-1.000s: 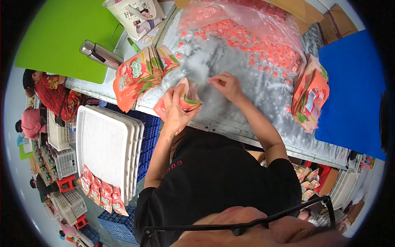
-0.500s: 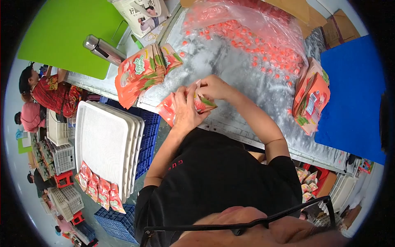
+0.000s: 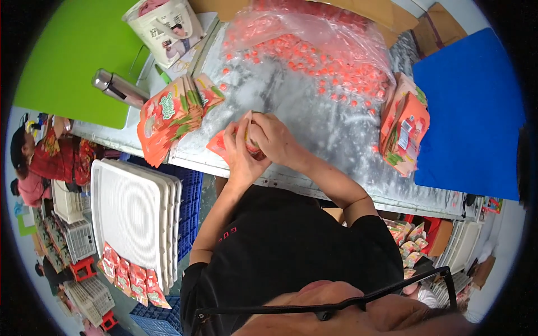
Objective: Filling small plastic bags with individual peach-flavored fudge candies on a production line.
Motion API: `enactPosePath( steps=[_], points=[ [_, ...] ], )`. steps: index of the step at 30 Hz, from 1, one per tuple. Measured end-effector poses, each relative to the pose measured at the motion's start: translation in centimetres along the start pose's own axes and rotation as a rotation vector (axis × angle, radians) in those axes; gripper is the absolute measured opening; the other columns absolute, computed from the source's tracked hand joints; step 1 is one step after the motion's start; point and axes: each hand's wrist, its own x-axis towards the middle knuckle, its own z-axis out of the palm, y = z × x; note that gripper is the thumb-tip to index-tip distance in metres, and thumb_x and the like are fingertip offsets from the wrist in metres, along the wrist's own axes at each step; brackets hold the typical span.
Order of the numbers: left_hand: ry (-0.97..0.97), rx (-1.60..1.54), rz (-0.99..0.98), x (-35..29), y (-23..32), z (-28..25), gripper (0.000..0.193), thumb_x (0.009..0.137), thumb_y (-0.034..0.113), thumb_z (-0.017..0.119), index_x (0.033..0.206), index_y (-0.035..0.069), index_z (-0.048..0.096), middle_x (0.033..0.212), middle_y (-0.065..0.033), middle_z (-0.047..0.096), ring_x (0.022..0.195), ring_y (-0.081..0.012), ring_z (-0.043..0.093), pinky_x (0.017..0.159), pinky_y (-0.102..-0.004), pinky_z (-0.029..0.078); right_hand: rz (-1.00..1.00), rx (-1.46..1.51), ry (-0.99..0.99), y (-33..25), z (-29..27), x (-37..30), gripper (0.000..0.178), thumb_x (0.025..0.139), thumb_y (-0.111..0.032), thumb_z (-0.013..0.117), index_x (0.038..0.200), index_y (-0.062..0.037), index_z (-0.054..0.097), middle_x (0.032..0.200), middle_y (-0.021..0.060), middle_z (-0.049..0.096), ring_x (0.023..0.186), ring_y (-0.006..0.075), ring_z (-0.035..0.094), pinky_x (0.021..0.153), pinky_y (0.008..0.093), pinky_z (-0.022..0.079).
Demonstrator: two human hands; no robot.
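My left hand [image 3: 240,152] holds an orange-red pouch [image 3: 219,143] at the near edge of the metal table [image 3: 336,134]. My right hand [image 3: 273,137] is pressed against the pouch's mouth, its fingers closed there; what they hold is hidden. A stack of the same orange pouches [image 3: 168,115] lies to the left of my hands. Another stack of pouches [image 3: 403,126] lies to the right. Several small pink-orange pieces [image 3: 314,56] are spread over the table's far part, partly under a clear plastic bag.
A blue board [image 3: 471,106] lies at the right, a green board [image 3: 67,56] at the left. A steel flask [image 3: 115,87] and a white bag [image 3: 165,28] sit at the far left. White trays [image 3: 131,213] stand stacked below the table. Another person [image 3: 39,162] sits far left.
My right hand came back from the loose pieces on the table to the pouch in my left hand and now rests at its mouth. The view has shifted slightly.
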Motion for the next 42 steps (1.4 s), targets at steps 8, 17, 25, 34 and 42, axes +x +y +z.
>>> enactPosePath(
  steps=[8,17,25,34,42],
  points=[
    [0.077,-0.087,-0.150,0.1,0.5,-2.3,0.091,0.060,0.006,0.086,0.138,0.004,0.039,0.132,-0.0182,0.038,0.125,-0.0350,0.040,0.106,-0.0441,0.035,0.431,-0.567,0.288,14.2,-5.4,-2.3,0.044,0.093,-0.038,0.057,0.128,-0.0121,0.060,0.130,0.0149,0.058,0.128,0.0381,0.045,0.111,0.0511,0.028],
    [0.020,-0.069,-0.201,-1.4,-0.1,-3.2,0.092,0.060,0.007,0.086,0.139,0.006,0.038,0.133,-0.0180,0.037,0.125,-0.0346,0.041,0.106,-0.0446,0.036,0.527,-0.606,-0.012,19.1,-1.2,-5.2,0.058,0.095,-0.052,0.046,0.142,-0.0186,0.048,0.149,0.0072,0.041,0.140,0.0365,0.029,0.118,0.0522,0.012],
    [0.002,-0.047,-0.230,-1.8,-0.7,-4.2,0.092,0.059,0.010,0.087,0.139,0.007,0.039,0.134,-0.0194,0.037,0.126,-0.0355,0.041,0.105,-0.0458,0.037,0.713,0.646,0.356,14.2,-2.6,-8.5,0.068,0.102,-0.054,0.024,0.152,-0.0068,0.028,0.153,0.0109,0.036,0.143,0.0247,0.028,0.118,0.0441,0.013],
    [0.027,-0.080,-0.246,-2.0,-0.6,-5.1,0.093,0.060,0.009,0.087,0.139,0.005,0.039,0.134,-0.0182,0.038,0.127,-0.0345,0.041,0.107,-0.0440,0.036,0.599,0.047,0.085,13.0,-2.9,-11.8,0.054,0.101,-0.039,0.037,0.146,-0.0089,0.041,0.151,0.0109,0.040,0.142,0.0295,0.030,0.116,0.0467,0.017],
    [0.054,-0.049,-0.229,-2.3,-1.4,-5.8,0.094,0.061,0.008,0.087,0.141,0.005,0.038,0.134,-0.0169,0.038,0.127,-0.0327,0.041,0.109,-0.0425,0.035,0.394,-0.258,0.128,7.1,1.2,-10.0,0.058,0.084,-0.024,0.067,0.137,-0.0105,0.050,0.139,0.0155,0.047,0.130,0.0375,0.039,0.112,0.0519,0.025]
  ],
)
